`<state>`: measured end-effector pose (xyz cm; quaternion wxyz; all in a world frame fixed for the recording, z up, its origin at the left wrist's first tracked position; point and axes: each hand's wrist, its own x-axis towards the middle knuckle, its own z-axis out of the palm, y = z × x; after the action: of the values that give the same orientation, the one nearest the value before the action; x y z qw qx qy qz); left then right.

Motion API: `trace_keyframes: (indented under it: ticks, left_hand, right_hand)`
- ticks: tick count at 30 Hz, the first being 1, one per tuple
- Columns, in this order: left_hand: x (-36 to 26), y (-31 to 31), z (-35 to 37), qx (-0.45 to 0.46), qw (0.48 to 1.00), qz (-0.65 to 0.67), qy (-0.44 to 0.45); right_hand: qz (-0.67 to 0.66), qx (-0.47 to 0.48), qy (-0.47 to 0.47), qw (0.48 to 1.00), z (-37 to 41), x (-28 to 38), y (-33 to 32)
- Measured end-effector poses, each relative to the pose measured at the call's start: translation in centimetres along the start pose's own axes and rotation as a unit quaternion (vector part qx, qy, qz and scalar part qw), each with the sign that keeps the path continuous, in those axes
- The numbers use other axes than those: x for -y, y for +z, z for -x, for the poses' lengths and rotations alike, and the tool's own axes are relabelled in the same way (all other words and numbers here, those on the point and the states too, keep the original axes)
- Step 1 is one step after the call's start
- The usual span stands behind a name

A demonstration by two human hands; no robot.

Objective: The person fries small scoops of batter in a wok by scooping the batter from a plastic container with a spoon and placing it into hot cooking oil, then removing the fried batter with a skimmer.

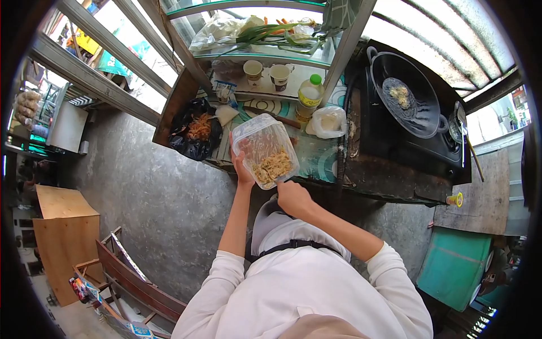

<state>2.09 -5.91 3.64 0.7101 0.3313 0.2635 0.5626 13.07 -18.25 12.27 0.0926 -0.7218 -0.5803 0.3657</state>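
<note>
My left hand (241,165) is wrapped round the left side of a clear plastic container (254,133), which is tilted towards me. A lumpy, yellowish batter mixture (273,168) lies in its lower end. At the container's near right corner my right hand (294,199) is closed in a fist; what it grips is hidden. Over to the right, a dark wok (420,76) sits on the stove with a pale clump of food (400,96) in bubbling oil.
A black plastic bag (179,138) with shredded orange food stands left on the counter. Behind the container are two paper cups (279,76), a green-capped bottle (309,97) and a white plastic bag (329,122). Spring onions (265,35) lie in the glass case. A wooden bench (138,279) stands behind left.
</note>
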Motion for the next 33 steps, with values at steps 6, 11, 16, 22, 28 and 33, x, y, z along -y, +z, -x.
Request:
trace_keyframes:
  ticks: [6,11,16,22,28,33]
  left_hand:
    - [0.9,0.4,-0.5,-0.023,0.999,0.021,0.017]
    - [1.3,1.2,-1.0,-0.005,0.989,-0.138,0.042]
    - [1.9,-0.2,-0.9,-0.026,0.993,-0.117,-0.003]
    - [1.8,0.0,-0.3,-0.072,0.996,-0.016,0.05]
    - [3.8,-0.8,-1.0,-0.145,0.985,0.032,0.083]
    - [1.4,2.4,-0.6,-0.184,0.977,0.0,0.105]
  right_hand:
    - [-0.061,-0.016,0.003,0.998,0.5,1.3,0.5]
    - [-0.087,-0.043,-0.024,0.995,-0.5,-0.4,1.4]
    - [-0.316,-0.03,-0.046,0.947,-1.6,-3.9,-0.3]
    - [-0.623,0.127,0.155,0.756,-0.9,-5.5,-3.2]
    - [-0.649,0.1,0.17,0.735,-0.4,-2.5,0.2]
    - [-0.261,-0.132,-0.058,0.954,0.4,-2.9,1.8]
